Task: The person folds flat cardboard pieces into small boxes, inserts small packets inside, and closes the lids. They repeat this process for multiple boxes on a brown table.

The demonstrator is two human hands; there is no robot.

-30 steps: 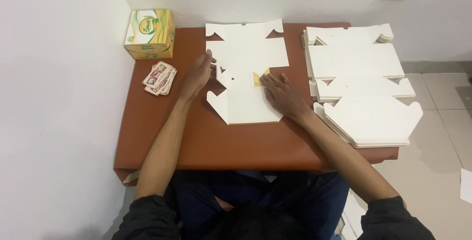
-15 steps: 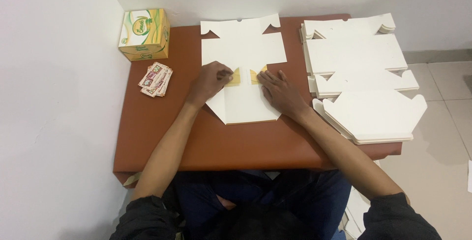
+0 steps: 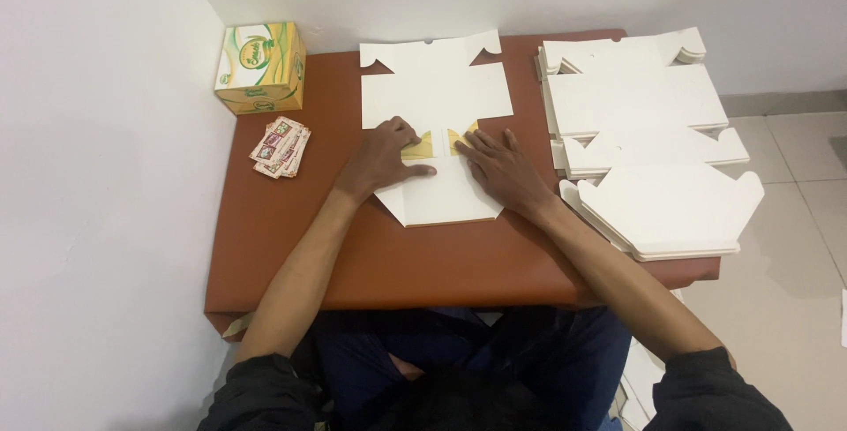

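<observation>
Your brown bench (image 3: 441,263) carries a stack of flat white box blanks (image 3: 653,131) at the right and one blank (image 3: 437,100) at centre. You appear to be folding its flaps inward: left hand (image 3: 384,156) and right hand (image 3: 498,166) lie flat, fingers spread, pressing yellow-lined flaps (image 3: 459,137), gripping nothing. Next calls for firm, even creasing.

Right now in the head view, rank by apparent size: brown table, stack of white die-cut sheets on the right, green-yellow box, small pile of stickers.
1. brown table
2. stack of white die-cut sheets
3. green-yellow box
4. small pile of stickers

The box stands taller, so nearer the camera, but the gap over the stickers is plain.
</observation>
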